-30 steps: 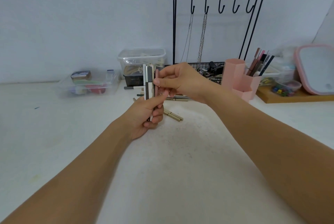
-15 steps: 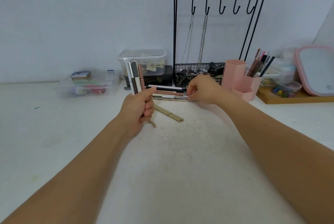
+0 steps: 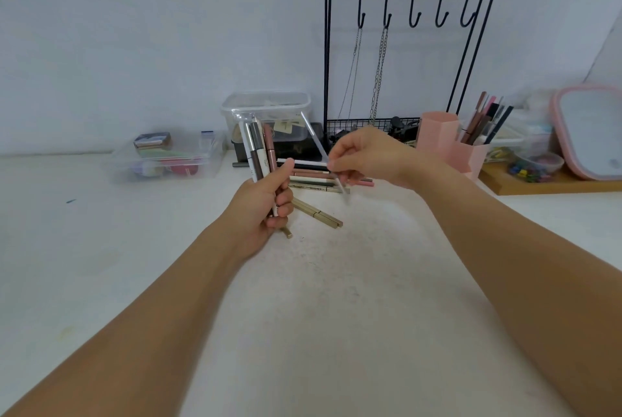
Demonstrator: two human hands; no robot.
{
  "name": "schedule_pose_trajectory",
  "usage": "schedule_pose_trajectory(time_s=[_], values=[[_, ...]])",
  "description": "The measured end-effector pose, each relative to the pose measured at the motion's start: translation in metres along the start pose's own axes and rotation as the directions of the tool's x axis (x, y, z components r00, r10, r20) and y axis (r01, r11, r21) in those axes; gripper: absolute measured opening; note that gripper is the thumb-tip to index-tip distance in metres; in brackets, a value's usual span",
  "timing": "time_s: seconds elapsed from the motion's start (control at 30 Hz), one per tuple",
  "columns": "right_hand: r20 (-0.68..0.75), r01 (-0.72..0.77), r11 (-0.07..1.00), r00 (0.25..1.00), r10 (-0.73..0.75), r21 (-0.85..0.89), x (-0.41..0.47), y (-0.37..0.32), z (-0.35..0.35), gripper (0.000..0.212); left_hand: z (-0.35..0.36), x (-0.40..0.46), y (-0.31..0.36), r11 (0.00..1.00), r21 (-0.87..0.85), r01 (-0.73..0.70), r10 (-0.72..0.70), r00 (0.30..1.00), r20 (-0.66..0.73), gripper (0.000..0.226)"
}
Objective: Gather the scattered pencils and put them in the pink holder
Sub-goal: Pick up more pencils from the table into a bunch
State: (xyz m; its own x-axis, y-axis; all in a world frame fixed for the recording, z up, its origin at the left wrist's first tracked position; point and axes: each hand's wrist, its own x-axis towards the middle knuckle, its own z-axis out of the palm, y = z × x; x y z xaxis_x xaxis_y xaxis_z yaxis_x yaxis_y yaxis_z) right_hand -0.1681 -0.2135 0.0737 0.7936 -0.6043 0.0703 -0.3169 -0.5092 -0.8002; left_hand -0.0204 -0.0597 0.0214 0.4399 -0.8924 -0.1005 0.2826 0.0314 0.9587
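My left hand (image 3: 266,204) grips an upright bundle of pencils (image 3: 258,154), white, brown and pink. To its right, my right hand (image 3: 367,155) pinches a thin white pencil (image 3: 318,147) lifted off the table, blurred and tilted. Under that hand lies a row of several pencils (image 3: 311,177) on the white table. Two gold pencils (image 3: 318,213) lie nearer me. The pink holder (image 3: 449,142) stands at the back right, with several pencils (image 3: 484,122) upright in one compartment.
A black wire jewellery stand (image 3: 404,56) with chains stands behind the pencils. Clear plastic boxes (image 3: 168,160) (image 3: 269,110) sit at the back left and centre. A pink-framed mirror (image 3: 592,130) and a wooden tray (image 3: 552,184) sit at the far right.
My right hand moved from the left hand's bundle down to the row on the table, then lifted away with a thin white pencil. The left hand shifted slightly left with its bundle.
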Motion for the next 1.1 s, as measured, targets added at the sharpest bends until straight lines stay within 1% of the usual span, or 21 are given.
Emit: schedule_pose_trajectory(time_s=[0.03,0.1,0.17,0.27,0.37,0.43,0.5,0.57,0.67,0.73,0.83,0.97,1.03,1.07,1.1], values=[[0.036,0.0,0.995,0.999,-0.003,0.096,-0.002,-0.007,0.004,0.005,0.0,-0.001,0.0,1.0,-0.012,0.008,-0.008,1.0,0.026,0.033],[0.107,-0.002,0.975,0.994,-0.022,0.223,-0.005,-0.021,0.012,0.009,0.001,-0.002,0.0,0.999,-0.041,0.022,-0.019,0.997,0.074,0.032],[0.146,-0.002,0.954,0.988,-0.044,0.299,-0.008,-0.032,0.02,0.01,0.001,-0.003,0.0,0.997,-0.075,0.034,-0.026,0.994,0.108,0.033],[0.145,-0.006,0.935,0.988,-0.048,0.355,-0.01,-0.04,0.028,0.011,0.002,-0.003,0.0,0.995,-0.095,0.023,-0.011,0.992,0.129,0.041],[0.077,0.005,0.943,0.997,-0.032,0.332,-0.009,-0.041,0.039,0.013,0.004,-0.003,-0.001,0.998,-0.067,-0.017,0.025,0.993,0.118,0.046],[0.033,0.002,0.949,0.999,-0.013,0.314,-0.008,-0.04,0.047,0.01,0.004,-0.004,-0.001,0.998,-0.041,-0.042,0.047,0.993,0.107,0.05],[0.01,-0.02,0.937,1.0,0.018,0.35,-0.008,-0.039,0.052,0.006,0.004,-0.004,0.0,0.998,-0.024,-0.066,0.067,0.994,0.081,0.054],[0.013,-0.032,0.913,0.999,0.029,0.406,-0.009,-0.038,0.057,0.005,0.004,-0.005,0.0,0.996,0.001,-0.084,0.083,0.995,0.052,0.053],[-0.001,-0.024,0.899,1.0,0.027,0.437,-0.009,-0.036,0.066,0.008,0.004,-0.005,0.001,0.994,0.02,-0.105,0.103,0.993,0.059,0.05],[-0.049,-0.003,0.918,0.998,0.025,0.396,-0.008,-0.034,0.07,0.008,0.004,-0.005,0.001,0.994,0.035,-0.105,0.103,0.993,0.06,0.051],[-0.099,0.016,0.94,0.995,0.019,0.34,-0.006,-0.031,0.07,0.008,0.001,-0.007,0.0,0.997,0.045,-0.066,0.063,0.995,0.073,0.041],[-0.083,0.02,0.958,0.997,0.004,0.286,-0.007,-0.03,0.067,0.005,-0.001,-0.008,-0.001,0.996,0.084,-0.032,0.02,0.99,0.138,0.033],[-0.049,0.025,0.965,0.999,-0.013,0.262,-0.007,-0.032,0.061,0.003,-0.001,-0.007,0.001,0.996,0.077,-0.034,0.024,0.991,0.132,0.031],[-0.053,0.026,0.965,0.998,-0.013,0.262,-0.005,-0.031,0.057,0.004,-0.001,-0.006,0.002,0.997,0.063,-0.036,0.028,0.993,0.117,0.032],[-0.09,0.028,0.967,0.996,-0.005,0.255,-0.004,-0.03,0.051,0.006,-0.001,-0.006,0.003,0.998,0.055,-0.033,0.028,0.995,0.094,0.034]])
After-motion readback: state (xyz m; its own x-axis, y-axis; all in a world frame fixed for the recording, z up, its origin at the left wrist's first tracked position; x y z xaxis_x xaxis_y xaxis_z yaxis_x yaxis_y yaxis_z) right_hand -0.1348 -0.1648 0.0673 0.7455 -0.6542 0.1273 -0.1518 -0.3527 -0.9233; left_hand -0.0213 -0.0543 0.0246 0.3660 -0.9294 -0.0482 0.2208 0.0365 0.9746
